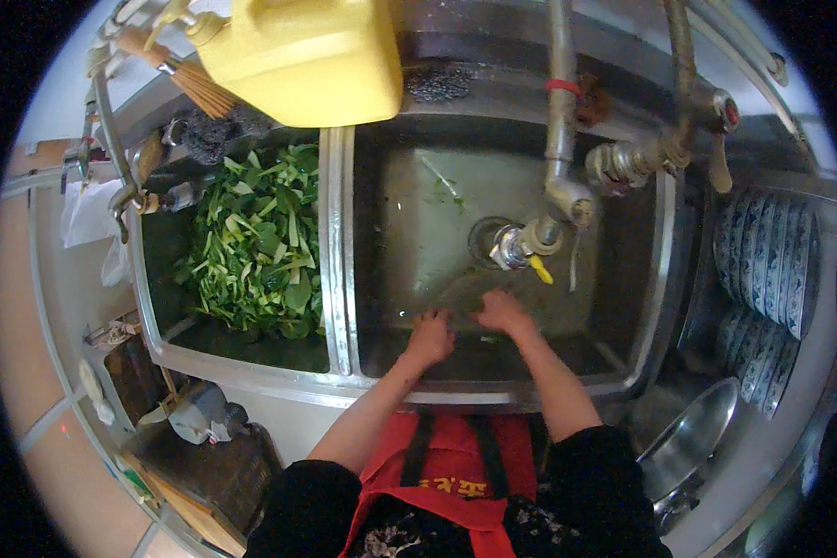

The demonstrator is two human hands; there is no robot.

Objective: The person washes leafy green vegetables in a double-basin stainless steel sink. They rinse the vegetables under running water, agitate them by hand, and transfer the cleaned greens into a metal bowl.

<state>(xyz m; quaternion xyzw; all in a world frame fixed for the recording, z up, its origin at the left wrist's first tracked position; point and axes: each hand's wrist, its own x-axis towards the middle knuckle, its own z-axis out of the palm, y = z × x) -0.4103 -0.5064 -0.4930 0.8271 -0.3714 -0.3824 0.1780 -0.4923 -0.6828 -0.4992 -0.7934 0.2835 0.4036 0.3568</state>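
My left hand [432, 338] and my right hand [503, 312] reach into the right basin [418, 237] of a stainless steel double sink, which holds greenish water. My fingertips are down at or under the water and blurred. A faint curved outline [464, 289] shows in the water between and beyond my hands; whether I hold it is unclear. A thin white strip [439, 176] and green leaf scraps [459, 201] lie farther back in the basin. Cut leafy greens [265, 244] are heaped in the left basin.
A tap with a yellow lever [540, 268] hangs over the right basin. A yellow plastic jug [307, 63] and bamboo brush [195, 84] are behind the sink. Patterned dishes [767, 258] stand stacked at right, near a metal bowl [694, 436]. A metal divider [338, 244] separates the basins.
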